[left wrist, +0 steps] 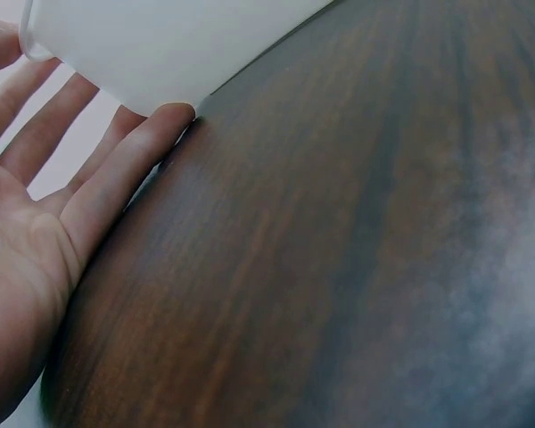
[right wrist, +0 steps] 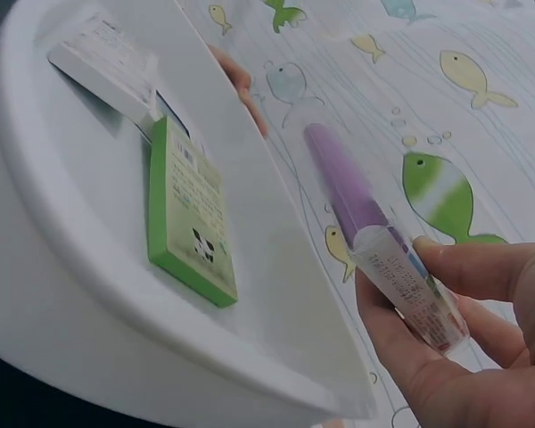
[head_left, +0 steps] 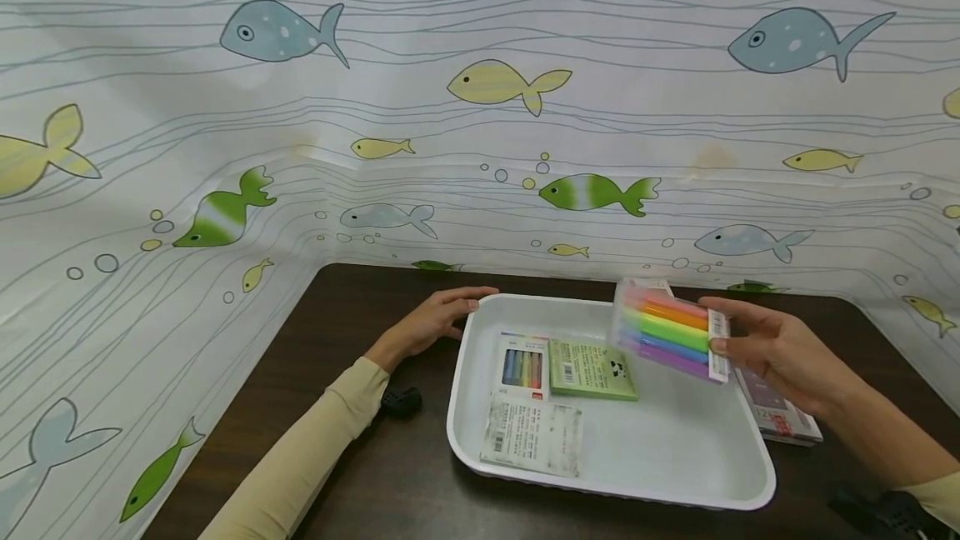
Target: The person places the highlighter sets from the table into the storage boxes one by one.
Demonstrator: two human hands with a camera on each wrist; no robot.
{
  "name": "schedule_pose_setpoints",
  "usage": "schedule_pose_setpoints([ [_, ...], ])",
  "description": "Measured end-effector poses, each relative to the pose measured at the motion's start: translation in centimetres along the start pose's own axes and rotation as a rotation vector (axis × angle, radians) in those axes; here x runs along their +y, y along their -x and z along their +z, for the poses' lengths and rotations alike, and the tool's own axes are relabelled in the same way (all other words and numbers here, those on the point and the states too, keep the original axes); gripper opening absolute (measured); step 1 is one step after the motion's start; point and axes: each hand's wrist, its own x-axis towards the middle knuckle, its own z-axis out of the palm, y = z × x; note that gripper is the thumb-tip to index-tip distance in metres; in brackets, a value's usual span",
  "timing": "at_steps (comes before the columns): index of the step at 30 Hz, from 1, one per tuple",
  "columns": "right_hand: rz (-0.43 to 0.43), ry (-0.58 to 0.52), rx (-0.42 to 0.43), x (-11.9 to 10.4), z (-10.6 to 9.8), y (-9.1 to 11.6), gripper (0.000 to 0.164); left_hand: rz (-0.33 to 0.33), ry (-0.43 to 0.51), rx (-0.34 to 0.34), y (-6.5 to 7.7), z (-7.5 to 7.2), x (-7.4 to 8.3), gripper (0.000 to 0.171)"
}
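Observation:
A clear plastic case of rainbow-coloured markers [head_left: 666, 325] is pinched by its labelled end between the thumb and fingers of my right hand [head_left: 780, 352]. It is tilted and held above the right part of a white tray [head_left: 675, 448]. In the right wrist view the case [right wrist: 366, 205] shows edge-on, a purple marker nearest. My left hand [head_left: 435, 319] touches the tray's left side, its mostly straight fingers [left wrist: 134, 165] against the outer wall and one fingertip at the rim. Inside the tray lie a green box with a panda picture [head_left: 592, 371], a windowed pack of coloured sticks [head_left: 523, 369] and a pale printed box [head_left: 534, 437].
Partly hidden beyond the tray's right side, a purple and white box [head_left: 780, 415] lies on the dark wooden table [head_left: 375, 473]. Another pale box [head_left: 651, 283] shows behind the marker case. A fish-patterned sheet [head_left: 420, 190] stands around the table's back and sides.

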Motion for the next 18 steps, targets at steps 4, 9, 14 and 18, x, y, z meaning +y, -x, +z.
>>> schedule_pose_setpoints([
  [4,0.027,0.051,0.002,-0.3,0.8,0.2,0.063,-0.004,-0.003,0.001,0.0,0.1,0.0,0.045],
  [9,0.035,0.072,-0.012,-0.3,1.5,0.2,0.067,-0.001,-0.002,0.010,0.0,0.1,0.1,0.045],
  [14,0.014,0.152,-0.027,-0.5,2.1,0.3,0.065,0.002,-0.005,0.008,0.1,0.1,0.2,0.044],
  [18,-0.125,0.426,0.006,-1.6,2.2,0.7,0.058,0.006,-0.007,0.002,0.1,0.0,0.1,0.045],
])
